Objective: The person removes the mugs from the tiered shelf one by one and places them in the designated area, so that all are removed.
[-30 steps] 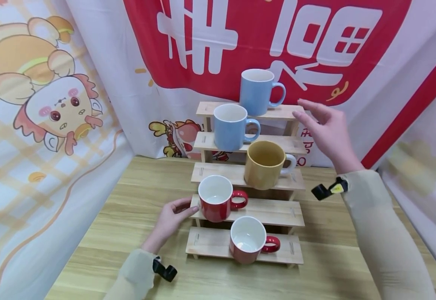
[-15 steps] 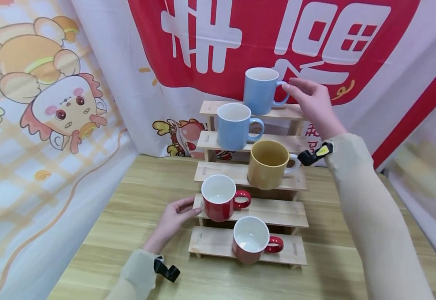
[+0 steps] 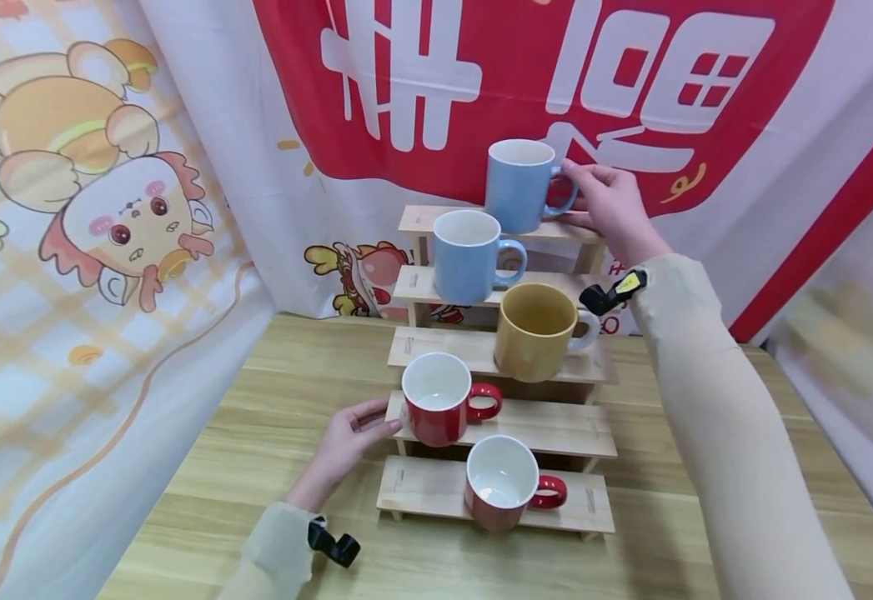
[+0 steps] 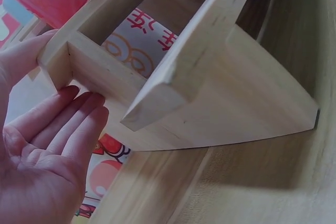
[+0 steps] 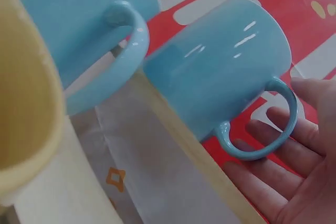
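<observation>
A stepped wooden stand (image 3: 556,423) holds a mug on each of its several shelves. My left hand (image 3: 349,437) pinches the left end of the second-lowest shelf; in the left wrist view the thumb lies over the edge, with the fingers (image 4: 79,124) against the underside. Beside it stands a red mug (image 3: 436,417) with a white inside. At the top, my right hand (image 3: 612,204) is at the handle of a light blue mug (image 3: 514,196). Its thumb is near the handle's top, and its loosely extended fingers (image 5: 283,171) lie behind the handle in the right wrist view.
Another light blue mug (image 3: 464,262) stands one shelf below the top. Under it is a mustard mug (image 3: 529,346) with a pale handle, and a second red mug (image 3: 496,504) is on the lowest shelf. A printed cloth (image 3: 376,225) hangs behind the wooden table (image 3: 248,442).
My right hand has come leftward from beside the top shelf to the upper blue mug's handle, then slightly lower. The left hand keeps its place on the stand. The mugs stay put.
</observation>
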The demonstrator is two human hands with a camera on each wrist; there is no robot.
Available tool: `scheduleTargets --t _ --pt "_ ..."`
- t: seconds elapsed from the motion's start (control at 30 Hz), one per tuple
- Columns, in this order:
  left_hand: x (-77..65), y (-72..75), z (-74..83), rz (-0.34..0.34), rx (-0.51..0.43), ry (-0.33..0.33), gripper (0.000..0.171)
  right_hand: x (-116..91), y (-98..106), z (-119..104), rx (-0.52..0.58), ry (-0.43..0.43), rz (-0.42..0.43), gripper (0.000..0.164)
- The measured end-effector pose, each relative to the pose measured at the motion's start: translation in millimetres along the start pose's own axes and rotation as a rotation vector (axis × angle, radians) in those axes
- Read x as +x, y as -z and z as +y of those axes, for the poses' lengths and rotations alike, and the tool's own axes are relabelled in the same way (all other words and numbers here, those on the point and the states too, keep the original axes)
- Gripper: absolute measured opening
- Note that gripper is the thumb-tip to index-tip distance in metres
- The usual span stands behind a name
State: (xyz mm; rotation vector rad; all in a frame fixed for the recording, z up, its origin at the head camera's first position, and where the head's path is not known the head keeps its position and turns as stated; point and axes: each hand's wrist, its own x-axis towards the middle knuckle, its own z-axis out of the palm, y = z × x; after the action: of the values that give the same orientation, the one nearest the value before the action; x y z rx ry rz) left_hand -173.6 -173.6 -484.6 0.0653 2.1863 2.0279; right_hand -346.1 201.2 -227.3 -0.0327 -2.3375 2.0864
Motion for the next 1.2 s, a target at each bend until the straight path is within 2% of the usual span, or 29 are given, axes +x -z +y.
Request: scheduleTargets --t 0.3,0.57,1.0,1.2 --pt "4.3 0.0 -0.8 -0.040 -0.041 -0.020 0.053 2 5 -4 0.047 -0.034 -0.045 0.069" --pt "6.0 -0.3 1.3 -0.042 -0.024 -0.017 0.055 0 9 -5 0.049 -0.018 -0.063 0.065" --pt "5.1 1.7 -2.6 -0.046 -0.048 -0.022 0.054 -10 13 1 0.042 0.006 -0.015 0.066" --pt "3.8 2.0 -5.3 -0.040 -0.037 -0.010 0.054 -18 25 5 0.029 0.033 0.001 0.067"
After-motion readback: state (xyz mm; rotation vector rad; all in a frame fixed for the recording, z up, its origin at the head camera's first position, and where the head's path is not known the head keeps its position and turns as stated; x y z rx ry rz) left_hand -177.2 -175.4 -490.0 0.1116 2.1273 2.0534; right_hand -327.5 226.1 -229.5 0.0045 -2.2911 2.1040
